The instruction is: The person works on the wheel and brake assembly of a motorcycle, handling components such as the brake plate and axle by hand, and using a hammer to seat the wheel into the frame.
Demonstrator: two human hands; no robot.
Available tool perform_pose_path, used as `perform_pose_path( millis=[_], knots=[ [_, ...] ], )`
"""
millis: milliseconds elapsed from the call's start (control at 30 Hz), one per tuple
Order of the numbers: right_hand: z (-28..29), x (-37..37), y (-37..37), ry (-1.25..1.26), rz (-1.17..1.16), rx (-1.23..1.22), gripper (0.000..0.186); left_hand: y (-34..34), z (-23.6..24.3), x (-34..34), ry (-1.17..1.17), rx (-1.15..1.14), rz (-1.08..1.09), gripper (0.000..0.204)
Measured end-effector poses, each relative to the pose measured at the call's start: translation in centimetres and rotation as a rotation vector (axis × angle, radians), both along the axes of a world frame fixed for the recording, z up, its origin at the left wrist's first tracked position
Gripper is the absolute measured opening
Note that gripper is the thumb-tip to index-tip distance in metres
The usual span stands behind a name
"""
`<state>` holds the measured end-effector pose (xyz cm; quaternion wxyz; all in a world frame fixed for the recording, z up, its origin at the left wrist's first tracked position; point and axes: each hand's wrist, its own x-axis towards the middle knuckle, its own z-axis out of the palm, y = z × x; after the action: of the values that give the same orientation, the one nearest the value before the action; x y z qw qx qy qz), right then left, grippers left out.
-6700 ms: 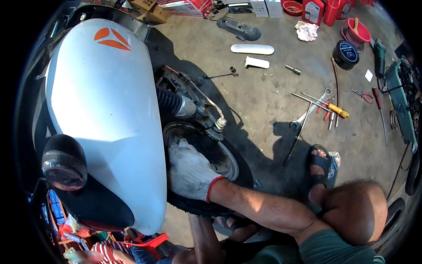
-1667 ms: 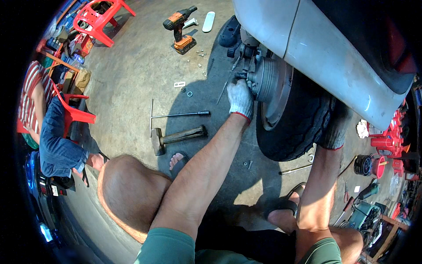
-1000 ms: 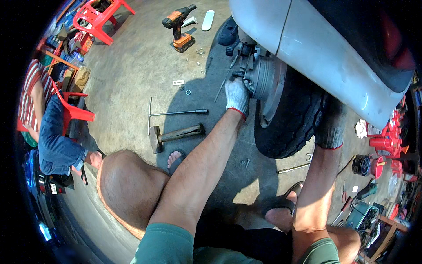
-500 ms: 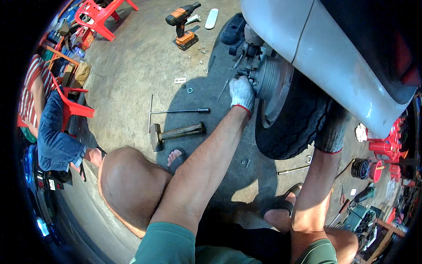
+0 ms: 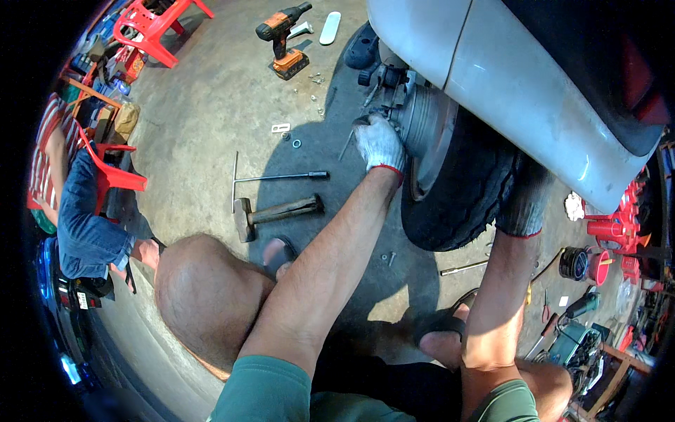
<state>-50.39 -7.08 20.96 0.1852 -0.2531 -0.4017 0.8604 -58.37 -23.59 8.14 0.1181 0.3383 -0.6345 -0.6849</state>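
My left hand (image 5: 380, 145), in a white knit glove with a red cuff edge, is at the end of the metal wheel hub (image 5: 420, 121). Its fingers are curled in by the brake-side parts, and whatever they grip is hidden. A black treaded tyre (image 5: 457, 200) surrounds the hub, beneath a silver-white body panel (image 5: 485, 84). On the tyre's right side is my right hand (image 5: 524, 204), in a darker, soiled glove. Its fingers disappear behind the tyre and panel, so their pose cannot be seen.
On the concrete lie a hammer (image 5: 281, 212), a T-handle socket wrench (image 5: 281, 176), an orange-black cordless impact driver (image 5: 284, 46), a ring washer (image 5: 297, 143) and several small bolts. A seated person (image 5: 88, 204) is at left near red chairs (image 5: 151, 32). Tools crowd the right.
My left hand has turned slightly, its fingers now reaching further left beside the hub. The whole view has shifted a little. My right hand stays against the tyre.
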Motion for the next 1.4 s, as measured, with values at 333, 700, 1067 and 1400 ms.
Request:
perform_pose_path(
  millis=[333, 700, 1067, 1400],
  knots=[
    [0.1, -0.6, -1.0, 0.06, 0.064, 0.048, 0.048, -3.1, -7.8, -4.5, 0.237, -0.09, -0.109, 0.037],
    [-0.4, -1.1, 0.9, 0.076, 0.111, 0.174, 0.042, 0.0, -4.0, -2.6, 0.29, -0.05, -0.086, 0.027],
    [0.1, 0.1, 1.3, 0.089, 0.111, 0.236, 0.036, -1.3, 0.5, 0.8, 0.153, 0.1, -0.161, 0.043],
    [-2.5, -6.2, -2.4, 0.086, -0.089, 1.887, 0.047, -0.9, -1.5, 4.3, 0.122, 0.82, -0.586, 0.061]
  ],
)
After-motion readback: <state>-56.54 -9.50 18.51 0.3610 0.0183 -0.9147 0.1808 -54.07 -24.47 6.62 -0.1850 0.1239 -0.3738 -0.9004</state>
